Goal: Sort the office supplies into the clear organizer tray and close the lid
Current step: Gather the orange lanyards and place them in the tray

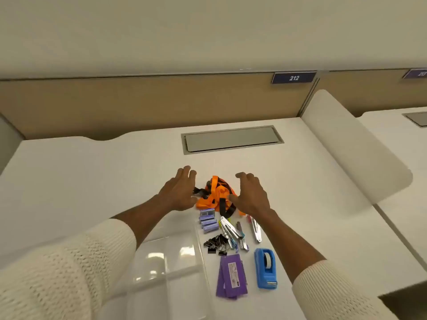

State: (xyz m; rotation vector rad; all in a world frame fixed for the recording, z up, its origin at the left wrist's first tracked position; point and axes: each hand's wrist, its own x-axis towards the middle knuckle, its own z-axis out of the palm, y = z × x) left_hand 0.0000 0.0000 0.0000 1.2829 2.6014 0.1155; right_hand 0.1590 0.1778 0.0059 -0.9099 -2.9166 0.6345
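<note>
Clear organizer tray [175,269] empty; both hands' fingers [184,173] spread, flanking orange lanyards [217,195].

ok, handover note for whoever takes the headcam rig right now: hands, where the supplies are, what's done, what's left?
Left hand: open, empty, at the left of the orange lanyard pile.
Right hand: open, empty, at the pile's right.
Clear organizer tray: on the desk, near left, nothing visible in it; I can't tell the lid's state.
Loose on the desk right of the tray: purple staple boxes, binder clips, staplers, purple packets, blue tape dispenser.
Done: nothing sorted.
Left: everything, then close the lid.
</note>
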